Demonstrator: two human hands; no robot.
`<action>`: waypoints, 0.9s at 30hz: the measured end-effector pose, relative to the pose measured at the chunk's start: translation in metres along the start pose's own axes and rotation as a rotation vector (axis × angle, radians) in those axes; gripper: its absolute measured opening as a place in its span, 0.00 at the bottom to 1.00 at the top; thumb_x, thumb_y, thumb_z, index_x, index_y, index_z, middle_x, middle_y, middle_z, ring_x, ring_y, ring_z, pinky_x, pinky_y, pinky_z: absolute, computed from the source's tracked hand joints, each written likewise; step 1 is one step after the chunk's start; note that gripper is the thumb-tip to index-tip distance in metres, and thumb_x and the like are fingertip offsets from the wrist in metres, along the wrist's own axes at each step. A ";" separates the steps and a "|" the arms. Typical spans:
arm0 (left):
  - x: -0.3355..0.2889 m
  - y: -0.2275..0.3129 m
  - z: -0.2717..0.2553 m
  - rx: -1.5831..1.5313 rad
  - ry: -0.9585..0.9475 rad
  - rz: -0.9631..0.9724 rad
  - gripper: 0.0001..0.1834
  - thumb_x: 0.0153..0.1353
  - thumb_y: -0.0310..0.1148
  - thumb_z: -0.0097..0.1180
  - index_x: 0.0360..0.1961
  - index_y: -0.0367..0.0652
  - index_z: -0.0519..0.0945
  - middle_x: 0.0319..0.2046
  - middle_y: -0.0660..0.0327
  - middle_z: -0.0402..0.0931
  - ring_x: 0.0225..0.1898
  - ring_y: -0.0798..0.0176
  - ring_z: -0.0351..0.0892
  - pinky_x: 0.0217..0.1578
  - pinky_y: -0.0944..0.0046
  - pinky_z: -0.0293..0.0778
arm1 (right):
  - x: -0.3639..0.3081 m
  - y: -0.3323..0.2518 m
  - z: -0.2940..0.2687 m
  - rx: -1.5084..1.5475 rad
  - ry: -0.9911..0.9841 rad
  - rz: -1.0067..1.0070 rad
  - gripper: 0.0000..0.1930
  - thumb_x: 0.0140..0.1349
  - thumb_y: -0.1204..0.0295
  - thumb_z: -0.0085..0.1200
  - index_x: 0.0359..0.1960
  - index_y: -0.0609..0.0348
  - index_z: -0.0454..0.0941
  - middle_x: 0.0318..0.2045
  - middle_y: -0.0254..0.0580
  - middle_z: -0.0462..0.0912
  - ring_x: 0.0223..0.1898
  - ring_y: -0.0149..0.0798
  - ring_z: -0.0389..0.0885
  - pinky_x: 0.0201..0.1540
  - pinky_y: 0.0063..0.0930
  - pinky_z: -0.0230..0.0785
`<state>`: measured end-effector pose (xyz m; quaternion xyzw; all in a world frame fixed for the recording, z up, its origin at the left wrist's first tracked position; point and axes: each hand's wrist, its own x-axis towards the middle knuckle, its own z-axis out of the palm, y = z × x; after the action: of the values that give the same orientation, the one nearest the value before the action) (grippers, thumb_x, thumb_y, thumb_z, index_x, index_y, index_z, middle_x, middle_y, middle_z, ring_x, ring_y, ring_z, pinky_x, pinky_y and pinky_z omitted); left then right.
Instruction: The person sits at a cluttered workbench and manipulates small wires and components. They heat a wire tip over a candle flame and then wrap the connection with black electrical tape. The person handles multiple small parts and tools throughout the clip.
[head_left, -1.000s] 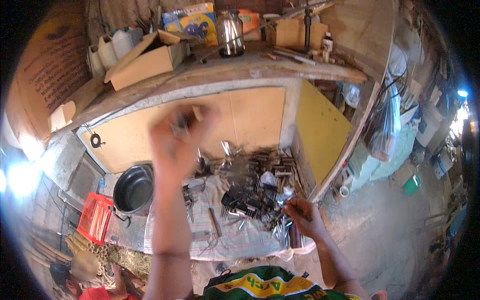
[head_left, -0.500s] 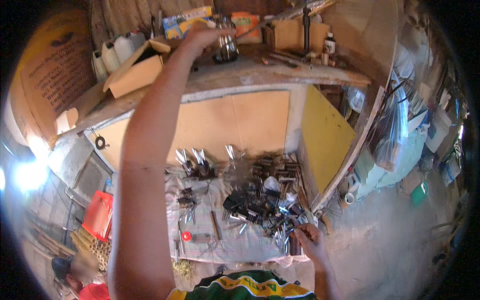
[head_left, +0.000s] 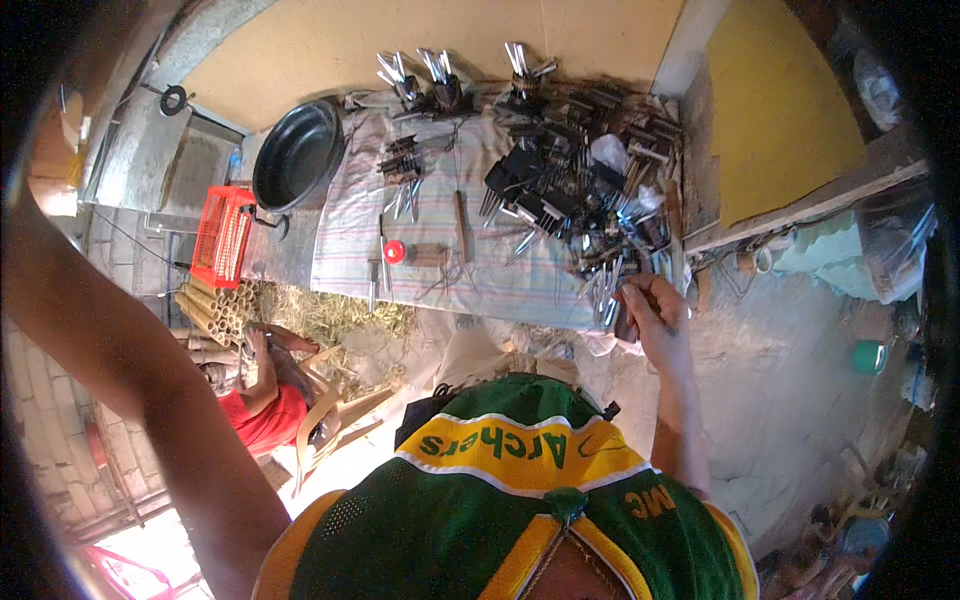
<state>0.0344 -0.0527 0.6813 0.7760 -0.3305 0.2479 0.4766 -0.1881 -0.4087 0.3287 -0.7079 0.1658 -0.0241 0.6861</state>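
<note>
Head view: the right hand is reaching, half curled, by the cloth's near right corner; its hold can't be told. Rods are lying just left, pointing toward the near edge. The left hand isn't showing.

Left upper arm: bare, slanting from my shoulder up and out to my left.
Left forearm: reaching on toward the upper left edge of view, large and near, in shade.
Left grip: out of sight beyond that edge.
Right forearm: bare, pointing forward, away from my body.
Right wrist: nearly in line with the forearm.
Right grip: low, back upward, fingers bent, thumb toward my left; I can't tell whether it's closed.
</note>
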 end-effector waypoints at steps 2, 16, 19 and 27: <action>-0.056 -0.024 -0.003 -0.082 -0.007 -0.140 0.43 0.38 0.31 0.77 0.57 0.35 0.70 0.48 0.56 0.78 0.47 0.62 0.78 0.47 0.60 0.78 | 0.013 0.004 0.011 0.011 -0.024 0.012 0.08 0.67 0.71 0.53 0.41 0.63 0.78 0.32 0.34 0.84 0.27 0.21 0.73 0.30 0.18 0.67; -0.401 -0.290 0.310 -0.429 -0.652 -0.782 0.45 0.40 0.34 0.79 0.58 0.31 0.67 0.49 0.51 0.78 0.49 0.62 0.80 0.51 0.63 0.75 | 0.107 0.141 0.068 0.102 0.136 0.015 0.10 0.68 0.72 0.52 0.46 0.65 0.76 0.36 0.39 0.85 0.35 0.26 0.77 0.37 0.20 0.70; -0.443 -0.318 0.349 -0.434 -0.715 -0.675 0.44 0.40 0.33 0.79 0.57 0.34 0.67 0.48 0.55 0.79 0.49 0.63 0.79 0.53 0.61 0.74 | 0.116 0.183 0.071 0.132 0.239 -0.029 0.11 0.68 0.72 0.54 0.46 0.67 0.76 0.35 0.42 0.85 0.35 0.28 0.80 0.38 0.22 0.72; -0.494 -0.355 0.380 -0.375 -0.698 -0.356 0.48 0.39 0.37 0.80 0.61 0.37 0.66 0.53 0.52 0.75 0.52 0.60 0.78 0.52 0.62 0.75 | 0.095 0.264 0.090 0.132 0.355 -0.079 0.12 0.67 0.72 0.56 0.46 0.68 0.77 0.33 0.42 0.84 0.31 0.29 0.81 0.36 0.22 0.74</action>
<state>0.0013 -0.1428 -0.0293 0.7584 -0.3720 -0.1798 0.5041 -0.1277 -0.3485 0.0467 -0.6521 0.2543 -0.1866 0.6894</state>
